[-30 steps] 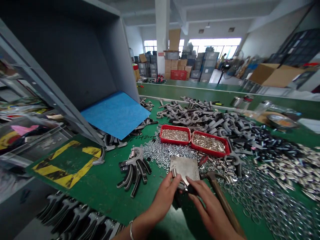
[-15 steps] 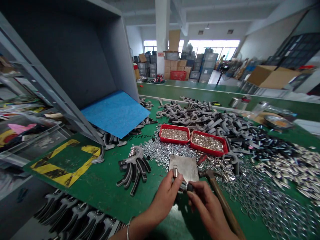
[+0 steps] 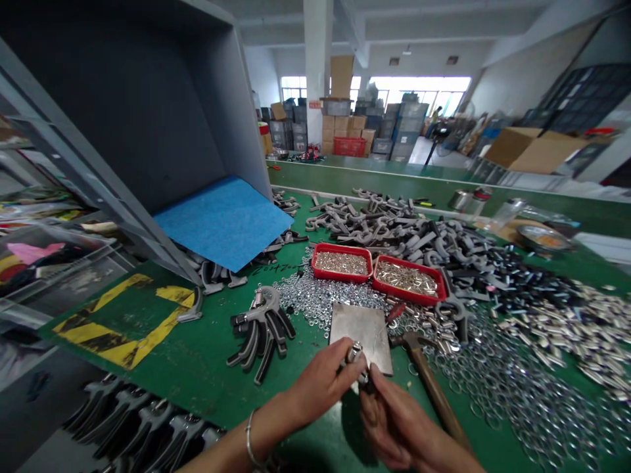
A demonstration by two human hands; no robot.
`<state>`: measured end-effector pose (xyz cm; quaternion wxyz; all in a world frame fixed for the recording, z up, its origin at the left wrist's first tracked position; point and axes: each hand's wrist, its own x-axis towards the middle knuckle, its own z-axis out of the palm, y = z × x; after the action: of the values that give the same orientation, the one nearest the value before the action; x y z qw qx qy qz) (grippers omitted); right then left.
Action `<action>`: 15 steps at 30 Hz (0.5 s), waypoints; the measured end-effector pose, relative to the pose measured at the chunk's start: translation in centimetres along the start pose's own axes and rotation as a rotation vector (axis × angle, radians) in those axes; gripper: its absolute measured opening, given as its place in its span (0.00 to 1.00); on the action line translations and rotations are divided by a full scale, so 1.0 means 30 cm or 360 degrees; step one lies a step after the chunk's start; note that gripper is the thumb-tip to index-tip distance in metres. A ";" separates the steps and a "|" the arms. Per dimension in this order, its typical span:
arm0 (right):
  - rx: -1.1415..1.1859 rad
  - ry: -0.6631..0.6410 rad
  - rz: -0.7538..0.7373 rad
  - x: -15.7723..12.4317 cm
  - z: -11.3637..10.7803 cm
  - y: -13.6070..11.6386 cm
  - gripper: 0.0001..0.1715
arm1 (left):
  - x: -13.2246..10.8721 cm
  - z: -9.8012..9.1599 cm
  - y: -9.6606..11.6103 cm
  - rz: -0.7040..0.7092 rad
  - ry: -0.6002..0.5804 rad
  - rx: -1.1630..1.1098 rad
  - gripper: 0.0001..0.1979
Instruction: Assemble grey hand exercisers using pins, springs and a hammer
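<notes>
My left hand (image 3: 328,378) is closed around a small assembly with a metal spring (image 3: 353,351) poking up between thumb and fingers. Against its lower end, my right hand (image 3: 394,417) pinches a dark part of the same assembly, mostly hidden by the fingers. Both hands meet just over the near edge of a square metal plate (image 3: 359,325). To the left lies a bunch of hand grips (image 3: 263,328) with grey and black handles and a spring. A hammer (image 3: 434,384) rests right of the plate.
Two red trays (image 3: 342,263) of small metal parts stand behind the plate, among loose nuts (image 3: 305,299). Grey handles (image 3: 394,226) are heaped beyond. Metal rings (image 3: 522,401) and cylinders (image 3: 591,322) spread rightward. A large grey crate (image 3: 227,118) with a blue sheet (image 3: 224,223) stands left.
The spring assembly has tilted and sits lower in my left hand. My right hand has turned and moved in under it, covering the dark end. The view has shifted slightly.
</notes>
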<state>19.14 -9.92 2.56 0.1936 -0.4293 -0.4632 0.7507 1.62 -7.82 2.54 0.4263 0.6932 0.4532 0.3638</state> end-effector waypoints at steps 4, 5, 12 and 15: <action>-0.0669 0.0046 -0.0136 0.006 -0.031 0.002 0.40 | -0.004 -0.008 -0.038 -0.0157 0.0078 -0.0171 0.15; -0.0973 0.0215 -0.0319 0.008 -0.042 0.003 0.36 | -0.003 -0.010 -0.044 -0.0193 0.0104 -0.0217 0.15; -0.1792 0.0780 -0.1003 0.040 -0.042 0.047 0.19 | -0.002 -0.018 -0.034 -0.0203 0.0152 -0.0191 0.14; -0.1103 0.0502 -0.0689 0.045 -0.006 0.055 0.24 | -0.012 -0.027 -0.018 -0.0130 0.0107 -0.0019 0.14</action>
<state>18.70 -9.71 0.47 0.2594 -0.4714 -0.7318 0.4183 0.62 -7.82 2.28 0.4295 0.6588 0.4931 0.3720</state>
